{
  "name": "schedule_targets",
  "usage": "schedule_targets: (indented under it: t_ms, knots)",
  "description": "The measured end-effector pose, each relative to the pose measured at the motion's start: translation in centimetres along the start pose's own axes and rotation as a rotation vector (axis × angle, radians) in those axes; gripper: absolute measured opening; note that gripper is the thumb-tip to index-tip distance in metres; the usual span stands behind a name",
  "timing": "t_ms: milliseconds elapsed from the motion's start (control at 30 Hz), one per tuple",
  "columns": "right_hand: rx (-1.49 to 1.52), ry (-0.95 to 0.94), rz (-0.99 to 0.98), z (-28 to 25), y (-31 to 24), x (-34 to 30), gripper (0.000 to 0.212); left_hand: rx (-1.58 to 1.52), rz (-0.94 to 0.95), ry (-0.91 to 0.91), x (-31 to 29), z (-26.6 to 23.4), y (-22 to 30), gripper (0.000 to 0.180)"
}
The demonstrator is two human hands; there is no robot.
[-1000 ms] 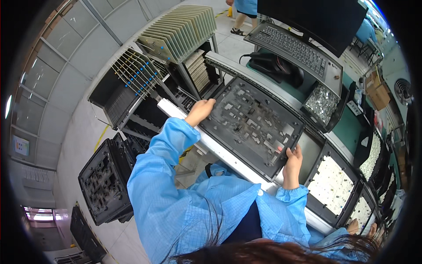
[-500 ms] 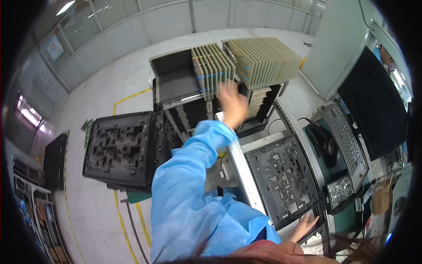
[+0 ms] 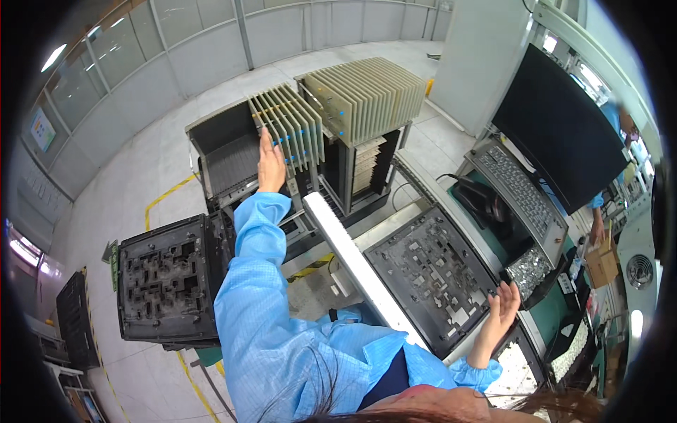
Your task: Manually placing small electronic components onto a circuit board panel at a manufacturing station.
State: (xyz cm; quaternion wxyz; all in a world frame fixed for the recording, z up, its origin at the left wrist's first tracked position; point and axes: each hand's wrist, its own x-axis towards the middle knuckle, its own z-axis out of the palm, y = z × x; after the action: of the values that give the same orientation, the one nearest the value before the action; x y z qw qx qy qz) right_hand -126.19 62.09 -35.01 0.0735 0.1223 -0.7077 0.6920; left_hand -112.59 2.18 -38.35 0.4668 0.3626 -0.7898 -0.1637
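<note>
At the front left of a row of upright pale green boards [image 3: 300, 137], my left hand [image 3: 271, 166] has its fingers stretched upward along the leftmost board. The fingers lie close to that board's front edge; I see no grip on it, and the thumb is hidden. The boards stand in a black slotted rack [image 3: 229, 158], whose left part shows a bare floor. My right hand [image 3: 499, 314] is raised with fingers apart and holds nothing. It is beside the near right corner of a black fixture plate [image 3: 395, 271] with many cut-outs.
A second rack of pale boards [image 3: 367, 99] stands to the right. Another black cut-out fixture [image 3: 166, 278] lies at left. A white metal rail [image 3: 352, 261] runs between the racks and me. At right are a keyboard [image 3: 525, 187], a monitor [image 3: 564, 127] and a cardboard box [image 3: 601, 264].
My left hand has moved leftward across the board fronts to the leftmost board. The right hand has lifted off the fixture's near edge. The whole view has swung toward the right.
</note>
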Motion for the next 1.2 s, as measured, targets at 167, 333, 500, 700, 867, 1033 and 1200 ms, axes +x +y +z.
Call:
schedule_targets:
  t_ms: [167,333,500,700,867,1033,1200]
  knots:
    - [0.112,-0.173,-0.059,3.1,-1.9,0.5,0.043,0.055,-0.147,0.06,0.0,-0.8,-0.2,0.087]
    - [0.23,-0.48,-0.113,8.6,-5.6,-0.2,0.043,0.093,-0.221,0.153,-2.9,-4.2,7.3,0.087]
    - [0.105,-1.004,-0.459,16.4,-12.0,-1.9,0.081,-0.172,0.165,0.498,-11.7,-8.7,20.5,0.068]
    - [0.215,-0.861,-0.735,18.6,-14.6,-4.3,0.091,-0.435,0.556,0.169,-17.8,-9.0,27.8,0.057]
    - [0.279,-0.408,-0.033,11.0,-10.0,-0.6,0.045,-0.717,0.911,-0.305,-15.1,-8.1,30.8,0.057]
    - [0.783,-0.398,0.284,-1.2,-2.0,5.6,0.052,-0.511,0.6,-0.517,-8.3,1.0,32.1,0.07]
    - [0.674,-0.32,0.523,-7.4,3.0,7.1,0.052,-0.881,0.197,-1.403,-9.4,12.9,31.5,0.077]
